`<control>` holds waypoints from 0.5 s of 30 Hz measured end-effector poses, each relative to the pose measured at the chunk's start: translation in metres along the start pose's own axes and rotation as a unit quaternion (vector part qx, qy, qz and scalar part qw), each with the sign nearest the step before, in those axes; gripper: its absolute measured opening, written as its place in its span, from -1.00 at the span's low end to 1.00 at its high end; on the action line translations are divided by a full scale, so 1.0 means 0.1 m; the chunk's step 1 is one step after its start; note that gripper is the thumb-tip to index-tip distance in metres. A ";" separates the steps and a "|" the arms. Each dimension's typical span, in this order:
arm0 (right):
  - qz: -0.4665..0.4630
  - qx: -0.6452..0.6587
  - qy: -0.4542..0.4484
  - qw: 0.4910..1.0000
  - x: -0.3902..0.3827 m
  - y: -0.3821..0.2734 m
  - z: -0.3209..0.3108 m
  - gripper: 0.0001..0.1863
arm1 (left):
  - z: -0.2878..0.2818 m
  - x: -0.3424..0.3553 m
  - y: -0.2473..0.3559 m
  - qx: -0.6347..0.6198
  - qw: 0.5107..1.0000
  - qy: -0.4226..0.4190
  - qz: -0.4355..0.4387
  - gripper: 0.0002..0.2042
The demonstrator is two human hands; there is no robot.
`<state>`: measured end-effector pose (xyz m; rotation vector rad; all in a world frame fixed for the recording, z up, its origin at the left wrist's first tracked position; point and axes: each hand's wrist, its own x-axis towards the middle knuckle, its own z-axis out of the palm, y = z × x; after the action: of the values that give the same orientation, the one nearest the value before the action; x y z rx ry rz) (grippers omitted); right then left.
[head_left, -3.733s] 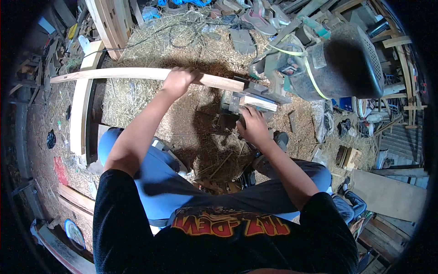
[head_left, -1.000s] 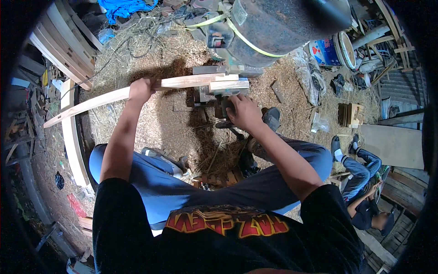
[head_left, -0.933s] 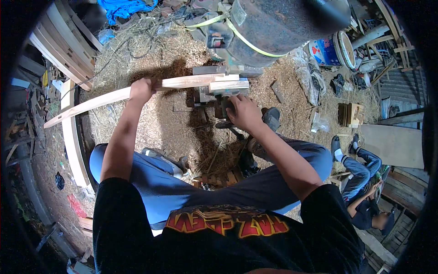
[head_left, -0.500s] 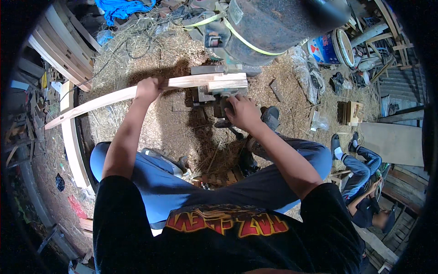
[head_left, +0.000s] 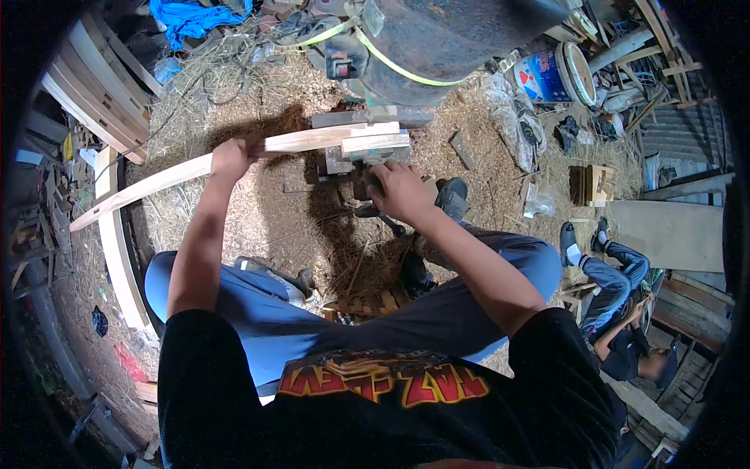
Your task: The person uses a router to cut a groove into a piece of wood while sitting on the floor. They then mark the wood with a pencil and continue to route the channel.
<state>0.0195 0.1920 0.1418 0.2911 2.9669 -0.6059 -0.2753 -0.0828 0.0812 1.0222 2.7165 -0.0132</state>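
Head view, only one. Left hand [head_left: 233, 160] grasps a long curved wooden piece [head_left: 301, 141] from above, fingers wrapped over its far edge, about mid-length. The piece runs from far left to centre: left end lies across a pale board [head_left: 123, 266], right end at a metal fixture [head_left: 337, 166], with a short wood block [head_left: 376, 146] just beside it on the near side. Right hand [head_left: 405, 191] sits near that block, fingers bent over a dark rounded part below it; can't tell whether it's clenched on that part or only resting.

Placement, as a judgement: board seems to prop the free left end so the length stays level; left hand looks to steady the middle; block looks like packing against the fixture. Knees [head_left: 512, 262] spread wide, one each side, probably to leave arm room.

Hard to make out: underside of the curved piece, what the left thumb does, whether block and piece touch, what the dark part is. Crank-like bar [head_left: 387, 219] nearer in, link to fixture unclear. Big dark drum-shaped machine body [head_left: 453, 51] at far right of centre, cut off by the frame, blurred on top. Co-worker [head_left: 621, 348] at right, handwork too small to read.
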 end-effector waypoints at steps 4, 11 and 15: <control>0.005 -0.018 -0.016 1.000 0.00 -0.03 0.03 -0.57 | 0.15 0.00 -0.17 0.001 1.000 0.021 -0.007 -0.61; 0.022 -0.046 0.026 0.998 -0.07 -0.03 0.06 -0.54 | -0.15 -0.11 0.06 0.054 0.998 0.016 -0.002 -0.47; 0.159 -0.008 -0.025 0.987 -0.06 -0.06 0.09 -0.35 | 0.01 -0.22 -0.01 0.098 0.987 0.085 -0.098 -0.19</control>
<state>0.0246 0.1819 0.1368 0.7197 2.7883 -0.5383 -0.2601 -0.0978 0.0854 0.8342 3.0104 -0.2430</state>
